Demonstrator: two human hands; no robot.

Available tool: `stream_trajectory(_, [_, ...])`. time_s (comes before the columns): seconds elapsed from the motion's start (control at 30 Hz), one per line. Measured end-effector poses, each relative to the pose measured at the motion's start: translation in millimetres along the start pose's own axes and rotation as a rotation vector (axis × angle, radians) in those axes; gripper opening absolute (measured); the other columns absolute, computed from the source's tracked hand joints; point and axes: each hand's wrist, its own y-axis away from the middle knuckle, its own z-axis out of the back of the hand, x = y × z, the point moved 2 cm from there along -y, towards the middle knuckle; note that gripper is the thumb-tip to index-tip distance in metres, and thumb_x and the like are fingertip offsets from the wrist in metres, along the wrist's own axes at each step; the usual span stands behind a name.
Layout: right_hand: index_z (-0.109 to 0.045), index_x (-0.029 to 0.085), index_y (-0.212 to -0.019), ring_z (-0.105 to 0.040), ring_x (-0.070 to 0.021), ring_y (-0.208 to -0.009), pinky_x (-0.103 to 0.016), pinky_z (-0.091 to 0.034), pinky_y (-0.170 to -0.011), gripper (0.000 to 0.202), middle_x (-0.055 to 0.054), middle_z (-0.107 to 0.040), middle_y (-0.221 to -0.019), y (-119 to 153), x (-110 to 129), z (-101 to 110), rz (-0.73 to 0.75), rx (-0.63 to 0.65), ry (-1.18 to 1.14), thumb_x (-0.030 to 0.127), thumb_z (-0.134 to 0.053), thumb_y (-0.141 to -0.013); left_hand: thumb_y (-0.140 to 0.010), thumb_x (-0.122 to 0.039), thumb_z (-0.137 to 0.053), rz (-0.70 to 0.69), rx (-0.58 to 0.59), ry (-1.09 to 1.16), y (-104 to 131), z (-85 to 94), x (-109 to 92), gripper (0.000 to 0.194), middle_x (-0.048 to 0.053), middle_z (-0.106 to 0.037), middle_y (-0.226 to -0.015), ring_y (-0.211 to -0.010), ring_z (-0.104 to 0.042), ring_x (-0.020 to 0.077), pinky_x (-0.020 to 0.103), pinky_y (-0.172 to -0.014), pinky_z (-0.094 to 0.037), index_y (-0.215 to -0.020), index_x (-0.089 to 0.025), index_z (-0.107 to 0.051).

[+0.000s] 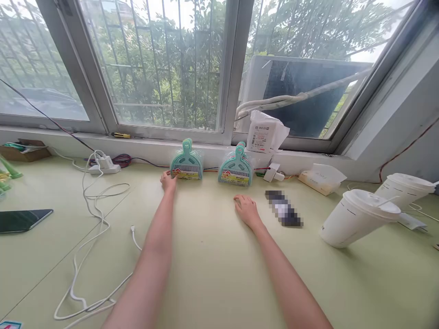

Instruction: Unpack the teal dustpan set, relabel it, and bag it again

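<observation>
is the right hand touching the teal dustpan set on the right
Apart. The head view shows the right hand flat on the table, with a bare strip of tabletop between its fingertips and the right dustpan set.

Head camera looks forward-down across desk point(212, 274) toward window point(164, 68).

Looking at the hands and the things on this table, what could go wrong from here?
1. The left hand touches the left teal dustpan set, which stands upright against the sill; a push may tip it over.
2. Two lidded paper cups stand to the right of the right hand; a wide sweep of that arm might knock them.
3. The white cable lies looped beside the left forearm and could snag it.
</observation>
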Motion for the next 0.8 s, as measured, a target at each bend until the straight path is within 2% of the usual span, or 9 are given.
stream_trajectory(0.1, [-0.056,0.024,-0.104,-0.049,-0.0185,-0.110,-0.035,-0.030,-0.092,0.026,-0.005,-0.058,-0.118,0.2,-2.7,-0.3,-0.004,-0.006,-0.020,0.022,-0.037,-0.086,-0.069,-0.031,-0.069,-0.002,-0.010,-0.056,3.1,-3.4,0.2,0.037,0.009,-0.059,-0.102,-0.104,-0.052,0.0237,0.035,-0.086,-0.041,-0.098,-0.020,-0.049])
stream_trajectory(0.23, [-0.056,0.025,-0.104,-0.049,-0.0184,-0.111,-0.035,-0.030,-0.093,0.026,-0.005,-0.058,-0.118,0.5,-4.4,0.5,-0.006,0.007,-0.032,0.024,-0.037,-0.086,-0.071,-0.042,-0.065,0.009,0.020,-0.144,9.1,3.7,-0.5,0.030,0.010,-0.060,-0.096,-0.101,-0.052,0.0261,0.036,-0.083,-0.041,-0.087,-0.019,-0.053])
stream_trajectory(0.3, [-0.057,0.025,-0.104,-0.049,-0.0183,-0.111,-0.035,-0.031,-0.093,0.027,-0.005,-0.058,-0.118,0.3,-4.3,1.0,-0.012,0.012,-0.026,0.024,-0.037,-0.086,-0.071,-0.041,-0.064,-0.015,0.150,-0.133,18.2,9.2,-2.4,0.027,0.009,-0.062,-0.092,-0.092,-0.056,0.0236,0.034,-0.081,-0.042,-0.082,-0.019,-0.053])
stream_trajectory(0.37, [-0.057,0.025,-0.104,-0.049,-0.0182,-0.112,-0.035,-0.031,-0.093,0.027,-0.005,-0.058,-0.118,0.3,-4.1,1.3,-0.016,0.020,-0.023,0.024,-0.037,-0.086,-0.073,-0.041,-0.062,-0.053,0.332,-0.082,34.3,16.0,-6.3,0.026,0.006,-0.063,-0.087,-0.082,-0.059,0.0209,0.031,-0.075,-0.043,-0.086,-0.020,-0.053])
stream_trajectory(0.4, [-0.057,0.024,-0.104,-0.049,-0.0181,-0.112,-0.035,-0.031,-0.093,0.027,-0.005,-0.058,-0.118,0.4,-4.0,1.4,-0.018,0.023,-0.021,0.024,-0.037,-0.086,-0.074,-0.041,-0.060,-0.073,0.396,-0.049,44.4,21.0,-8.9,0.027,0.005,-0.064,-0.084,-0.078,-0.060,0.0199,0.030,-0.071,-0.044,-0.090,-0.021,-0.053])
stream_trajectory(0.43, [-0.057,0.024,-0.105,-0.049,-0.0180,-0.112,-0.035,-0.031,-0.093,0.027,-0.005,-0.057,-0.119,0.7,-4.1,1.3,-0.020,0.027,-0.020,0.025,-0.037,-0.086,-0.076,-0.041,-0.058,-0.088,0.409,-0.026,54.8,27.9,-11.7,0.028,0.004,-0.064,-0.083,-0.076,-0.060,0.0193,0.028,-0.069,-0.044,-0.096,-0.022,-0.052])
stream_trajectory(0.63, [-0.056,0.023,-0.109,-0.049,-0.0181,-0.112,-0.035,-0.032,-0.094,0.030,-0.006,-0.057,-0.119,10.0,1.2,3.2,0.017,0.048,0.011,0.022,-0.036,-0.087,-0.082,-0.031,-0.051,0.055,0.194,-0.001,117.2,85.9,-21.1,0.019,0.003,-0.062,-0.075,-0.075,-0.063,0.0198,0.029,-0.064,-0.048,-0.099,-0.024,-0.047])
stream_trajectory(0.7, [-0.054,0.022,-0.113,-0.050,-0.0188,-0.110,-0.034,-0.034,-0.092,0.034,-0.007,-0.057,-0.118,18.2,9.7,9.3,0.076,0.032,0.030,0.014,-0.037,-0.085,-0.083,-0.029,-0.050,0.154,0.180,0.128,139.0,99.9,-22.7,0.019,0.004,-0.062,-0.084,-0.069,-0.064,0.0180,0.029,-0.059,-0.050,-0.099,-0.024,-0.043])
stream_trajectory(0.8, [-0.051,0.018,-0.118,-0.047,-0.0203,-0.115,-0.035,-0.035,-0.091,0.051,-0.010,-0.050,-0.127,37.2,32.3,26.5,0.213,-0.074,0.043,-0.003,-0.034,-0.075,-0.084,-0.028,-0.048,0.328,0.204,0.362,172.9,107.2,-27.4,0.022,0.008,-0.061,-0.099,-0.053,-0.064,0.0146,0.029,-0.049,-0.052,-0.103,-0.025,-0.036])
